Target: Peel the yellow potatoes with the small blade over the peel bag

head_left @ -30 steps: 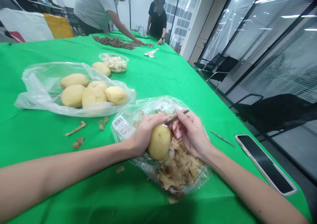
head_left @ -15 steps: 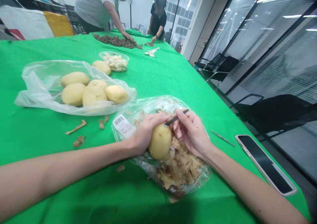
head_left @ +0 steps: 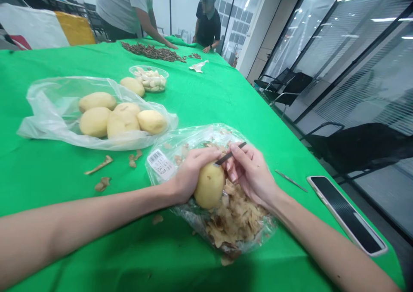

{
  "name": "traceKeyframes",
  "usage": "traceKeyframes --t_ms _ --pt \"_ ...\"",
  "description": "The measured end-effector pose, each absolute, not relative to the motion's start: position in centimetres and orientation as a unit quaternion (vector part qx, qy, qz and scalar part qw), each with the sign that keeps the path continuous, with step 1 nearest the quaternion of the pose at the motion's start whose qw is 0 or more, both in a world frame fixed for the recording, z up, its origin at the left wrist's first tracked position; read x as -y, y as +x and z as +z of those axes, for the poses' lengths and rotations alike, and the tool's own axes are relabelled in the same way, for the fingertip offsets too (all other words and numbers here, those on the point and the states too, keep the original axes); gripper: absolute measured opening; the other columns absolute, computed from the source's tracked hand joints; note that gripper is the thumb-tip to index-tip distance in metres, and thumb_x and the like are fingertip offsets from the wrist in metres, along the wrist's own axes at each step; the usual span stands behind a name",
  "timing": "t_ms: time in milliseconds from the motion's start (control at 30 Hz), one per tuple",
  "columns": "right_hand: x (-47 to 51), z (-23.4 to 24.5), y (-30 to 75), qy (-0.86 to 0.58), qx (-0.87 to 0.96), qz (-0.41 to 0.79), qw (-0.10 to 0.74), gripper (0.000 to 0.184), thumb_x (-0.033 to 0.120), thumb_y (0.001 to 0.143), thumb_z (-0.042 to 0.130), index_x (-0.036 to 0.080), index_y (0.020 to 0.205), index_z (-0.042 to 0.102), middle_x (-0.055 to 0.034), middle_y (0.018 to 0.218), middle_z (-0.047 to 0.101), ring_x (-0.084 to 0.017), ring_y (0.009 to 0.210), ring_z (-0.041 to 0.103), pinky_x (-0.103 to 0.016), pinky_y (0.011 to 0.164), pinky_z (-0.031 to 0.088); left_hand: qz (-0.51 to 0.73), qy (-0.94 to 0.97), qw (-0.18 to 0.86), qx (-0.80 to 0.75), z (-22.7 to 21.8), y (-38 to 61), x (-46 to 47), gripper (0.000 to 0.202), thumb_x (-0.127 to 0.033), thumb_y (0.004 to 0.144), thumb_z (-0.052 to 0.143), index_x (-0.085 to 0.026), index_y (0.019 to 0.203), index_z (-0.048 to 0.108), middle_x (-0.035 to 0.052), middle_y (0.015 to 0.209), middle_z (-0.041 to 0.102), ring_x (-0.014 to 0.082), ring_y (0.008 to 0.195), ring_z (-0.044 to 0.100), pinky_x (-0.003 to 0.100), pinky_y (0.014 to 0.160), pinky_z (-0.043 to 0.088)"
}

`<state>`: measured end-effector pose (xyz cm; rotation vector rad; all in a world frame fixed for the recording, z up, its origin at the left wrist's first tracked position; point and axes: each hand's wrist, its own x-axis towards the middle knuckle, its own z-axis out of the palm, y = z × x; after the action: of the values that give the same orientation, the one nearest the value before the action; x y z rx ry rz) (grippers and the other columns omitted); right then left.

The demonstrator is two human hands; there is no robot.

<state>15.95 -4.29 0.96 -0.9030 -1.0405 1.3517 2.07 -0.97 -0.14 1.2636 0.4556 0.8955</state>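
My left hand (head_left: 193, 176) grips a yellow potato (head_left: 209, 185), and its skin looks partly scraped. My right hand (head_left: 251, 175) pinches a slim dark peeler (head_left: 230, 153) against the potato's top. Both hands rest above a clear plastic bag (head_left: 190, 154) with a barcode label (head_left: 161, 164), and a heap of brown potato peels (head_left: 234, 221) fills its lower part. The peeler's blade is partly hidden by my fingers.
Several potatoes (head_left: 121, 120) lie on another plastic bag (head_left: 48, 120) on the green tablecloth (head_left: 200, 98). Nearby are a clear bowl (head_left: 149, 78) of pale pieces, loose peels (head_left: 102, 183), a thin metal tool (head_left: 290, 180) and a phone (head_left: 346, 215). Two people work at a brown pile (head_left: 151, 52) beyond.
My hands and the potato have barely moved. The view has shifted slightly, and the far person's hands have shifted along the brown pile.
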Motion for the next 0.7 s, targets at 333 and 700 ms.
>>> traceKeyframes --t_ms 333,700 --pt "4.32 1.09 15.85 -0.392 0.436 0.576 0.57 0.038 0.046 0.076 0.075 0.016 0.058 0.062 0.0034 0.039 0.055 -0.006 0.032 0.046 -0.016 0.034 0.041 0.402 0.551 0.701 -0.207 -0.2 2.05 1.07 0.029 -0.028 0.084 0.05 -0.017 0.059 0.061 0.0002 0.062 0.064 0.0148 0.059 0.054 0.026 0.064 0.042" --pt "4.3 1.39 15.83 -0.398 0.444 0.581 0.554 0.042 0.047 0.077 0.074 0.015 0.052 0.062 0.0026 0.04 0.054 -0.005 0.033 0.045 -0.016 0.036 0.04 0.398 0.553 0.699 -0.215 -0.1 2.07 1.2 0.03 -0.031 0.083 0.05 -0.017 0.059 0.061 0.0012 0.061 0.064 0.0157 0.06 0.055 0.027 0.065 0.043"
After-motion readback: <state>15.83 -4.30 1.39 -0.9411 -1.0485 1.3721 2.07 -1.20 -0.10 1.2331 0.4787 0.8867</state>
